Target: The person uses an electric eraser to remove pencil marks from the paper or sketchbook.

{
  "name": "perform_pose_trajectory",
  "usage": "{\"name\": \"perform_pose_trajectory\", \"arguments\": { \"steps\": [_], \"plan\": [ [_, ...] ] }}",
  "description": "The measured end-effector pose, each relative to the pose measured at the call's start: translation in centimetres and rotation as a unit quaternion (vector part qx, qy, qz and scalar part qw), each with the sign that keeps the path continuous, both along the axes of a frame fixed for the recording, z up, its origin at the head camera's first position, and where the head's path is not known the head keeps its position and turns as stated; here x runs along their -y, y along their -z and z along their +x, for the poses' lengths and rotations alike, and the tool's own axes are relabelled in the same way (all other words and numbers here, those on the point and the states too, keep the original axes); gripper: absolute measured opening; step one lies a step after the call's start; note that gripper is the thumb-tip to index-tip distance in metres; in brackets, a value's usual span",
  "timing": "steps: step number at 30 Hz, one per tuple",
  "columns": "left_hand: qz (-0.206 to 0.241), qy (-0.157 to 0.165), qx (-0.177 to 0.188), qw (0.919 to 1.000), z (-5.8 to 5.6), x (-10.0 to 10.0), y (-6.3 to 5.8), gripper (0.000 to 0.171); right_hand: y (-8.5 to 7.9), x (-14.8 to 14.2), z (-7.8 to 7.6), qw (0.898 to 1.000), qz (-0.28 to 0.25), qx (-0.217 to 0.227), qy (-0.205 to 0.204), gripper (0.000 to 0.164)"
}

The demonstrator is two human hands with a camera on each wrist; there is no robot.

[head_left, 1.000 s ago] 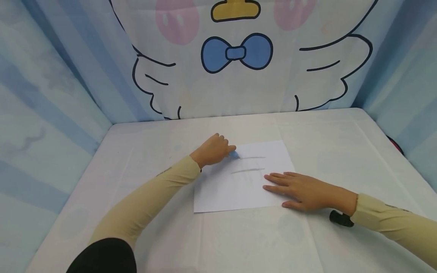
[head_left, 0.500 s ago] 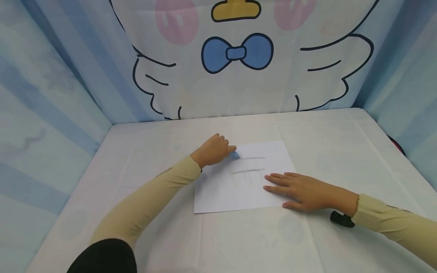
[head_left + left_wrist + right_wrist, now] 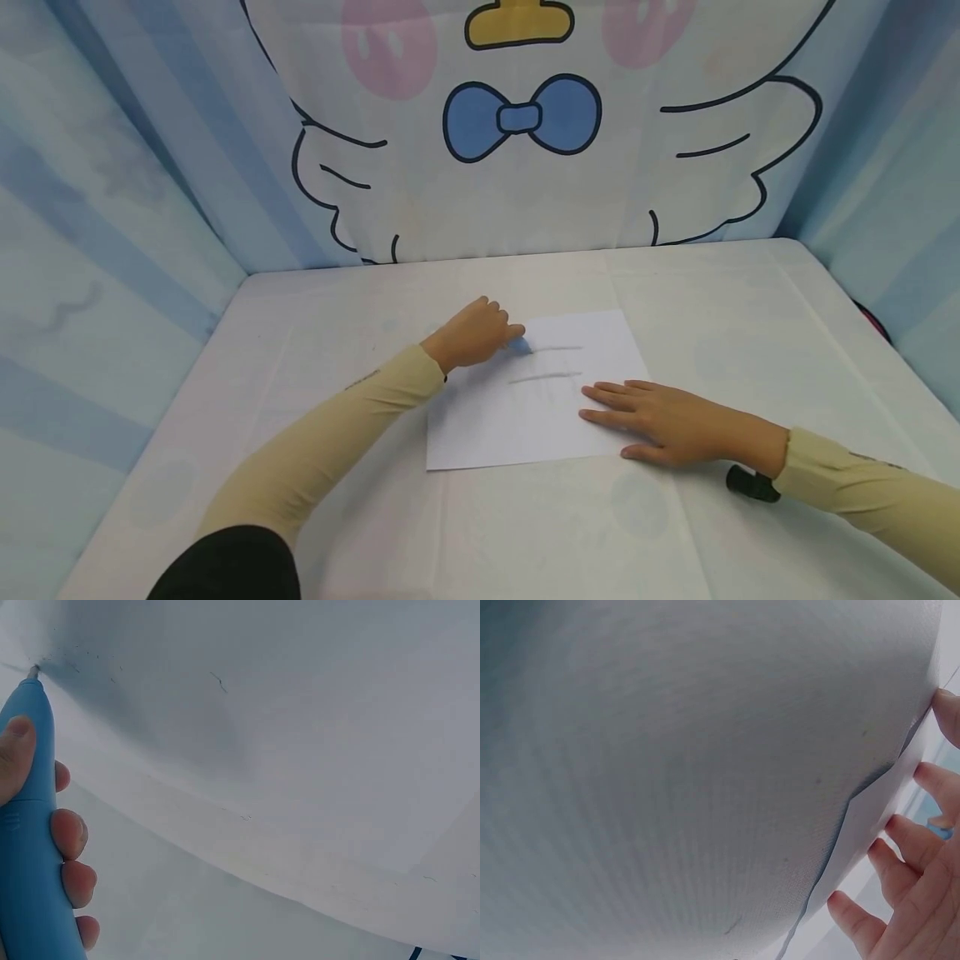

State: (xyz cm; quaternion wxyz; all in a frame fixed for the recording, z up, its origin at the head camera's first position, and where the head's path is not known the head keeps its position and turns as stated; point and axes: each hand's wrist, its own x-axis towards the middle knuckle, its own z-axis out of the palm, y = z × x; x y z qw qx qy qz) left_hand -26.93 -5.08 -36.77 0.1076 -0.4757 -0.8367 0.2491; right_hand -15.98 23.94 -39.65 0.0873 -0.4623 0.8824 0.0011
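Note:
My left hand grips a blue electric eraser, thumb on one side and fingers wrapped round the other. Its narrow tip touches the white paper at the left end of the upper of two grey pencil lines. Dark eraser crumbs lie scattered round that tip in the left wrist view. Flat on the paper's right edge rests my right hand, its fingers spread and holding nothing. In the right wrist view its fingertips press along the sheet's edge.
A white cloth covers the table beneath the paper. Behind it hangs a curtain with a cartoon bow tie, and blue-striped curtains stand at the sides. A black wrist device sits under the right wrist.
My left hand has shifted slightly right and toward me with the electric eraser, its tip following the upper line. The right hand stays in place on the paper.

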Motion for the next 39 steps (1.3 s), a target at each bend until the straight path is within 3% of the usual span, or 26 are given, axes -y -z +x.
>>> {"name": "perform_pose_trajectory", "arguments": {
  "steps": [14,39],
  "plan": [
    [0.004,0.001,-0.025,0.9997,0.06,0.01,0.18,0.019,0.13,0.0,0.1,1.0,-0.001,-0.004,-0.003,0.057],
    [-0.001,0.007,-0.023,0.9997,-0.22,0.06,0.27,0.019,0.21,-0.04,-0.02,1.0,0.008,0.002,0.003,0.058]
  ]
}}
